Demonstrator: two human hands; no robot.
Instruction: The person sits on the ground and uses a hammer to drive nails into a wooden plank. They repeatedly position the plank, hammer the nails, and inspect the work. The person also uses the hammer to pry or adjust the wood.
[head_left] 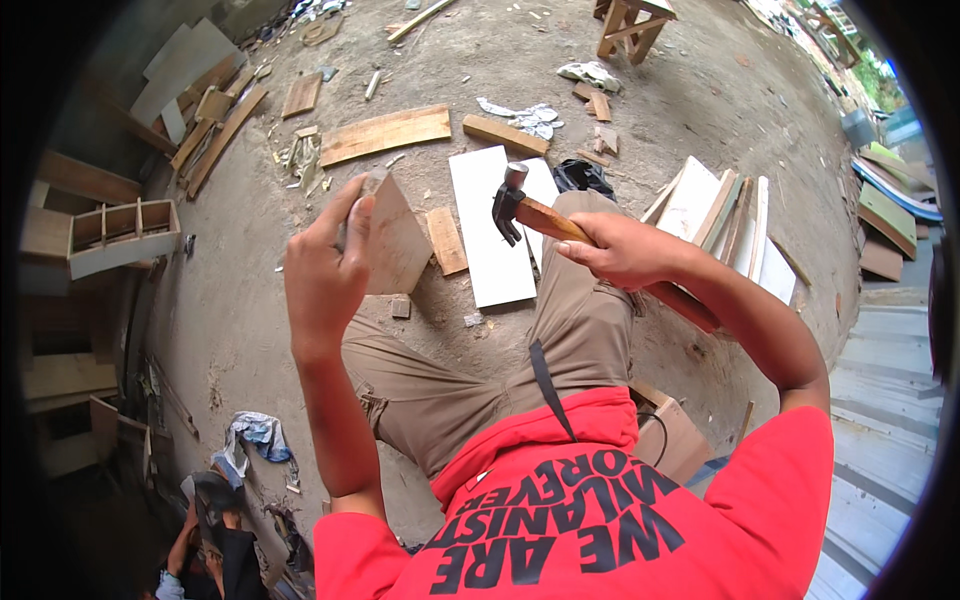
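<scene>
Dirt yard floor (640, 110), scrap planks & white boards scattered about. Left hand (325, 265) pinching small wood panel (395, 245), raised over floor nr white board (487, 225) at centre. Right hand (625, 250) wrapped tight round claw hammer (530, 210) handle, head up, just beside panel, not touching.

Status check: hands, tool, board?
Left hand grips wood piece, held up. Right hand holds claw hammer by its wooden handle. Gap between hammer and piece.
</scene>
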